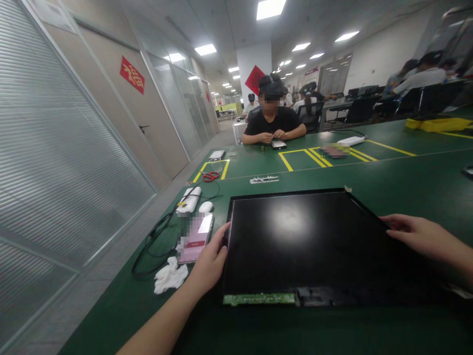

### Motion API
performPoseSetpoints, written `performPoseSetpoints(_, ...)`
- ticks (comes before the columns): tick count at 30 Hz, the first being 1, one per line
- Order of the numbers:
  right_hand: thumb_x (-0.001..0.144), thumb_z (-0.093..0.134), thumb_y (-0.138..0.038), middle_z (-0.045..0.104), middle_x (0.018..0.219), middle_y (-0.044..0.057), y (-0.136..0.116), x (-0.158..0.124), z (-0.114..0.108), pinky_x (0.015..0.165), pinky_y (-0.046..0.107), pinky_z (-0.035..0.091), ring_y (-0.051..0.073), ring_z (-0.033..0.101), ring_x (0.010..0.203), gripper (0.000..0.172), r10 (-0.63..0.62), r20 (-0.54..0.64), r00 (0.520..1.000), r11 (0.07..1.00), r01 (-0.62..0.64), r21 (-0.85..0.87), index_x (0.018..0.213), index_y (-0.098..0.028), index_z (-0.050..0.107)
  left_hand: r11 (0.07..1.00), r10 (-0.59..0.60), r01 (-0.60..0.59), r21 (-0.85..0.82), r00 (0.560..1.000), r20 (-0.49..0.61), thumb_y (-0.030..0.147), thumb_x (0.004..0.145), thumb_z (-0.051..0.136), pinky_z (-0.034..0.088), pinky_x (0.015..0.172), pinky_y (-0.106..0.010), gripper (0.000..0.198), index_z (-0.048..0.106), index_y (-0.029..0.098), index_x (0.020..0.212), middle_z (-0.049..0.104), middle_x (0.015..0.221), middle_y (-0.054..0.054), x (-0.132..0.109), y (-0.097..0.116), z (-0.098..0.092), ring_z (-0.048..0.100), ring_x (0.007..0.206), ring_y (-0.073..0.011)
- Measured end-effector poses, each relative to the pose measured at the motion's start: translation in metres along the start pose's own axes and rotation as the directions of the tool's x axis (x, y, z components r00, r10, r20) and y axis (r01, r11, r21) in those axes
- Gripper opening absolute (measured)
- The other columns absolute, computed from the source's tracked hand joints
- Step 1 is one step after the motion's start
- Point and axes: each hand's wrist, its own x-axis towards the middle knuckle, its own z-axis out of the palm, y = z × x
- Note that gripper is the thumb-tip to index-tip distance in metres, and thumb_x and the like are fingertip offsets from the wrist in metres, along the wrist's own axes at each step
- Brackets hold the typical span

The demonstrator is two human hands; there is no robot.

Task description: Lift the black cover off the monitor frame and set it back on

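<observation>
Taking the black panel (pixel 306 241) as the dial, it lies flat on the green table (pixel 406 177) right in front of the person, its glossy face up and catching a ceiling light. Along its six-o'clock edge a thin green circuit strip (pixel 258 299) sits exposed, with a dark connector part beside it.

The left hand (pixel 210 261) is at nine o'clock, fingers loosely curled and closed on the panel's left edge. The right hand (pixel 417 236) is at three o'clock, almost flat, fingers stretched along the right edge. Whether its thumb hooks underneath cannot be told.

Just outside the left hand, at about eight o'clock, lies a crumpled white cloth (pixel 170 276). A phone (pixel 195 239) rests beside the panel's left edge, nearly touching the fingers. A black cable (pixel 151 241) loops past it toward a white box (pixel 188 199) at ten o'clock. Farther off at eleven are red scissors (pixel 211 176), and at twelve a row of small white parts (pixel 263 179). Beyond those, a seated person (pixel 273 121) works with both hands at the table's far side.

The likely risks are these. With only a flat right hand, the panel could slide or tip. Uneven lift could flex it and strain the bare circuit strip. A shift toward nine o'clock would knock the phone or snag the cable.
</observation>
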Motion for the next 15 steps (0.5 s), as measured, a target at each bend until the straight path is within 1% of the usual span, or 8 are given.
performPoseSetpoints(2,0.061,0.058,-0.05,0.075,0.087,0.008,0.001,0.001,-0.002,0.074,0.041,0.056,0.029,0.072,0.081,0.05,0.017,0.067,0.998,0.998,-0.021,0.056,0.102,-0.025,0.072,0.968,-0.055,0.048,-0.248,0.998,-0.02,0.021,0.085,0.053,0.031,0.12,-0.046,0.063,0.044,0.019,0.147,0.047,0.155,-0.01,0.0,0.005,0.002,0.043,0.143,-0.0277)
performPoseSetpoints(3,0.061,0.058,-0.05,0.075,0.087,0.009,0.0,0.001,-0.003,0.075,0.042,0.056,0.03,0.072,0.082,0.05,0.02,0.067,0.998,0.998,-0.024,0.059,0.101,-0.025,0.072,0.933,-0.096,0.08,-0.35,0.995,-0.029,0.023,0.085,0.055,0.035,0.117,-0.045,0.064,0.044,0.02,0.147,0.045,0.156,-0.01,0.0,0.009,0.003,0.044,0.142,-0.0285)
performPoseSetpoints(5,0.06,0.058,-0.05,0.075,0.087,0.009,-0.002,0.001,-0.004,0.074,0.042,0.055,0.03,0.071,0.082,0.048,0.027,0.059,0.998,0.998,-0.03,0.06,0.1,-0.026,0.071,0.867,-0.177,0.133,-0.48,0.983,-0.048,0.025,0.082,0.06,0.042,0.113,-0.045,0.066,0.044,0.022,0.146,0.043,0.158,-0.009,-0.001,0.015,0.005,0.049,0.138,-0.0302)
performPoseSetpoints(8,0.059,0.057,-0.049,0.074,0.085,0.009,-0.007,-0.001,-0.007,0.072,0.043,0.055,0.031,0.071,0.081,0.047,0.045,0.055,0.997,0.997,-0.049,0.067,0.097,-0.026,0.071,0.823,-0.269,0.194,-0.535,0.961,-0.065,0.022,0.08,0.061,0.047,0.108,-0.042,0.064,0.048,0.023,0.142,0.043,0.158,-0.008,-0.002,0.02,0.007,0.052,0.135,-0.0299)
performPoseSetpoints(11,0.058,0.057,-0.049,0.074,0.083,0.009,-0.011,-0.003,-0.009,0.072,0.043,0.055,0.032,0.071,0.08,0.046,0.058,0.057,0.997,0.995,-0.063,0.079,0.095,-0.026,0.071,0.796,-0.35,0.244,-0.553,0.932,-0.094,0.017,0.079,0.059,0.05,0.105,-0.038,0.062,0.051,0.023,0.14,0.044,0.157,-0.006,-0.001,0.017,0.009,0.055,0.133,-0.0267)
performPoseSetpoints(13,0.057,0.057,-0.049,0.075,0.083,0.009,-0.012,-0.004,-0.008,0.071,0.044,0.055,0.032,0.072,0.08,0.045,0.048,0.043,0.998,0.995,-0.052,0.09,0.094,-0.027,0.07,0.767,-0.388,0.264,-0.585,0.917,-0.096,0.016,0.08,0.059,0.054,0.1,-0.036,0.062,0.051,0.025,0.14,0.047,0.156,-0.005,0.001,0.014,0.011,0.06,0.127,-0.0255)
performPoseSetpoints(15,0.057,0.057,-0.049,0.075,0.083,0.008,-0.01,-0.003,-0.005,0.071,0.044,0.055,0.032,0.072,0.079,0.045,0.029,0.029,0.999,0.994,-0.032,0.105,0.094,-0.027,0.07,0.725,-0.423,0.284,-0.627,0.903,-0.08,0.017,0.08,0.061,0.058,0.092,-0.036,0.064,0.05,0.026,0.142,0.053,0.151,-0.006,0.002,0.011,0.013,0.068,0.116,-0.0252)
